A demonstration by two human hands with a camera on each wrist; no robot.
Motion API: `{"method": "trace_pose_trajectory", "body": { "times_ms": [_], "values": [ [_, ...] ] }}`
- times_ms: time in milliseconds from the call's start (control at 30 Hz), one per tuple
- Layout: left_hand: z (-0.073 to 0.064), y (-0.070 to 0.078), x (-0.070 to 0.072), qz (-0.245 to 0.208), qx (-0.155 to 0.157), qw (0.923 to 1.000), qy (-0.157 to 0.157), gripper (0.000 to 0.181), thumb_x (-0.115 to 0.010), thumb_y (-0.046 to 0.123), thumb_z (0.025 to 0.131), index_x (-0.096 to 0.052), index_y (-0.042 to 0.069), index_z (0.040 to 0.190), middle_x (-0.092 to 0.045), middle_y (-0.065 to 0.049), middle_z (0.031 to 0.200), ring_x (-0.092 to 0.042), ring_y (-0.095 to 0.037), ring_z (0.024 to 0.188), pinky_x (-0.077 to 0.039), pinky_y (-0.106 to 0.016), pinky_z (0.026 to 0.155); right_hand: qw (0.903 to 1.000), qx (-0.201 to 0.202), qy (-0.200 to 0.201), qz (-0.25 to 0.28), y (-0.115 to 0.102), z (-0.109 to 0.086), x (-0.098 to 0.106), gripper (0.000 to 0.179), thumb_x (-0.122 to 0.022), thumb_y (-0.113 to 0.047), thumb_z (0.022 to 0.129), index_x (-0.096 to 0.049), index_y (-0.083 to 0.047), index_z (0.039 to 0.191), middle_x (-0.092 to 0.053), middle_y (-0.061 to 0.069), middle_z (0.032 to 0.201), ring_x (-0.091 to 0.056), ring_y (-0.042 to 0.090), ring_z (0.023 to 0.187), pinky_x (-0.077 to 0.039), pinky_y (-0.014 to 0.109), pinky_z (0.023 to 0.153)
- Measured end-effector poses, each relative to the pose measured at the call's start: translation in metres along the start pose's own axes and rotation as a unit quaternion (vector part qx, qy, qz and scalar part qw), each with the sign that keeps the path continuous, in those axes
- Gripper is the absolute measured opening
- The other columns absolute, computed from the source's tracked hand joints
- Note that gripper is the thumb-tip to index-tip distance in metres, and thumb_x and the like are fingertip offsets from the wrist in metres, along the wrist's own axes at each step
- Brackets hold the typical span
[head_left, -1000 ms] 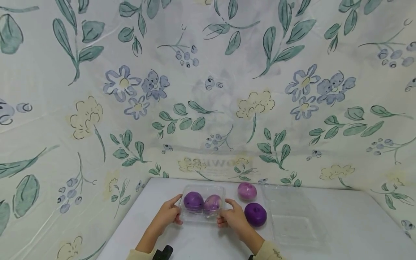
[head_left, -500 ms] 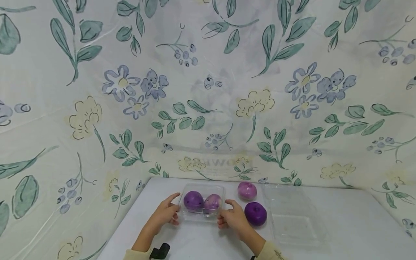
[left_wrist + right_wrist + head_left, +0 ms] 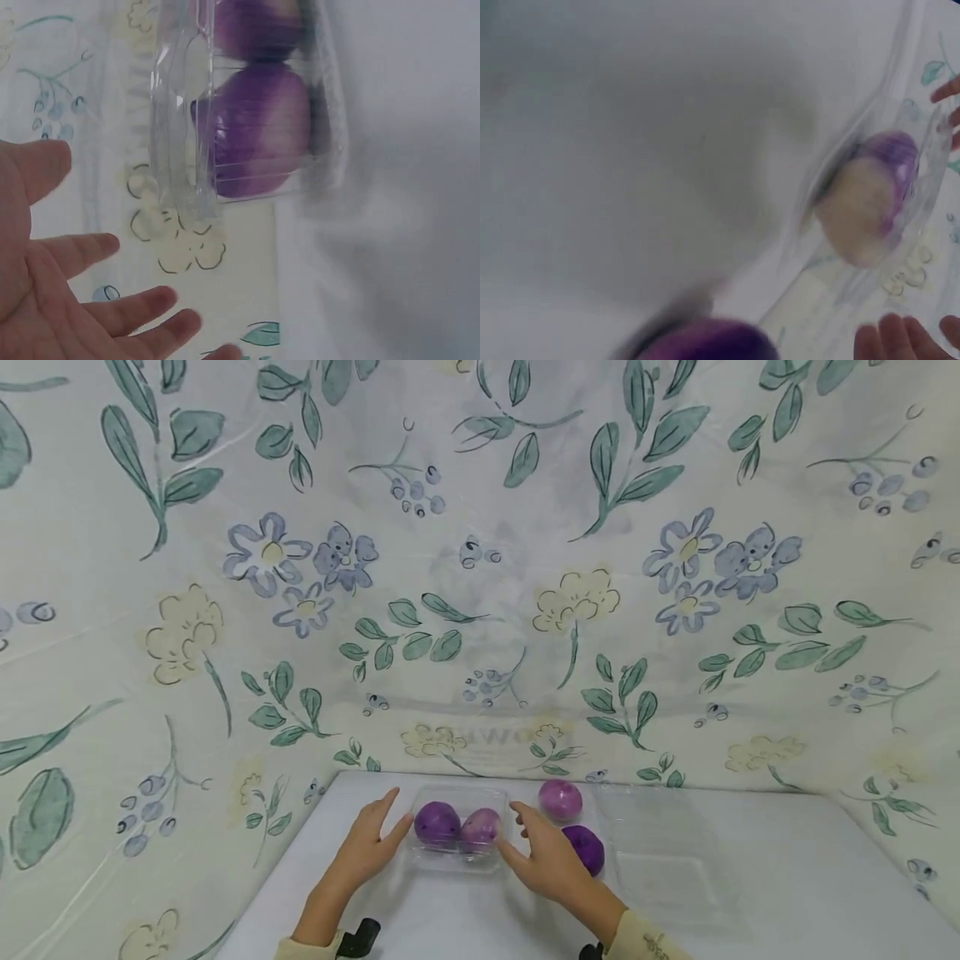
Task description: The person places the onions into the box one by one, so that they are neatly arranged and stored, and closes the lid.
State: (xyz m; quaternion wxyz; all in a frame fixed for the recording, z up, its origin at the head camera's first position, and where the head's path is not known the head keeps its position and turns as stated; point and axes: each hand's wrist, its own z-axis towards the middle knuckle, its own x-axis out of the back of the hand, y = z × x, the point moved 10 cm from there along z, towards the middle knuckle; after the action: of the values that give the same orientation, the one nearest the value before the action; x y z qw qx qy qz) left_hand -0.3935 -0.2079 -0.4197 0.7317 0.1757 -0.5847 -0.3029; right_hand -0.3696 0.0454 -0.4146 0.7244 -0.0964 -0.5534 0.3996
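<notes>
A clear plastic clamshell box [image 3: 453, 865] sits on the white table. Inside it lie a dark purple round fruit or vegetable [image 3: 437, 822] and a paler purple-and-cream one [image 3: 480, 828]; their kind is unclear. My left hand [image 3: 363, 847] is left of the box, fingers spread. In the left wrist view a gap separates these fingers [image 3: 131, 309] from the box. To the right of the box is my right hand [image 3: 551, 858], thumb and fingers parted. The right wrist view has its fingers [image 3: 892, 341] apart from the box.
Right of the box lie a pink-purple round one [image 3: 560, 800] and a dark purple one [image 3: 585, 850], partly behind my right hand. A clear plastic container [image 3: 671, 860] lies opened out farther right. Leaf-and-flower cloth [image 3: 480, 610] hangs behind the table [image 3: 795, 868].
Both hands have loosened from their curled, pointing shapes and spread their fingers beside the box. The left hand drew slightly away. The box stayed on the table; the head view shifted a little.
</notes>
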Motion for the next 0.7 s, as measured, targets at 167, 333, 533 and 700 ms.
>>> {"method": "trace_pose_trajectory", "body": {
  "times_ms": [167,333,533,700],
  "values": [
    [0.001,0.009,-0.006,0.057,-0.026,0.9978,-0.019,0.069,-0.053,0.043,0.099,-0.033,0.005,0.154,-0.019,-0.039,0.155,-0.022,-0.06,0.141,-0.024,-0.077,0.106,0.9941,0.048,0.015,-0.096,-0.001,-0.004,0.02,0.068,-0.064,-0.046,0.092,-0.047,-0.007,0.145,-0.051,0.021,0.144,-0.05,0.041,0.132,-0.043,0.06,0.105],
    [0.003,0.011,-0.01,0.108,-0.026,0.992,-0.059,0.074,-0.05,0.054,0.098,-0.028,0.016,0.157,-0.005,-0.03,0.162,-0.007,-0.055,0.147,-0.004,-0.079,0.109,0.988,0.05,0.034,-0.142,0.016,-0.012,0.04,0.076,-0.067,-0.052,0.087,-0.046,-0.01,0.148,-0.039,0.025,0.153,-0.042,0.043,0.138,-0.037,0.063,0.109],
    [0.008,0.009,-0.006,0.158,-0.05,0.9846,-0.057,0.076,-0.05,0.059,0.096,-0.03,0.018,0.156,-0.003,-0.027,0.164,-0.005,-0.055,0.147,0.001,-0.079,0.108,0.9783,0.025,0.021,-0.204,0.044,-0.023,0.06,0.085,-0.062,-0.062,0.087,-0.037,-0.016,0.154,-0.018,0.019,0.164,-0.033,0.042,0.144,-0.028,0.062,0.114],
    [0.012,0.004,-0.003,0.191,-0.058,0.9785,-0.052,0.077,-0.049,0.062,0.095,-0.03,0.02,0.156,-0.002,-0.025,0.164,-0.007,-0.054,0.148,0.001,-0.078,0.109,0.9681,0.011,0.022,-0.25,0.063,-0.033,0.079,0.086,-0.056,-0.068,0.087,-0.034,-0.019,0.155,-0.014,0.019,0.165,-0.031,0.043,0.144,-0.024,0.066,0.114]
  ]
}}
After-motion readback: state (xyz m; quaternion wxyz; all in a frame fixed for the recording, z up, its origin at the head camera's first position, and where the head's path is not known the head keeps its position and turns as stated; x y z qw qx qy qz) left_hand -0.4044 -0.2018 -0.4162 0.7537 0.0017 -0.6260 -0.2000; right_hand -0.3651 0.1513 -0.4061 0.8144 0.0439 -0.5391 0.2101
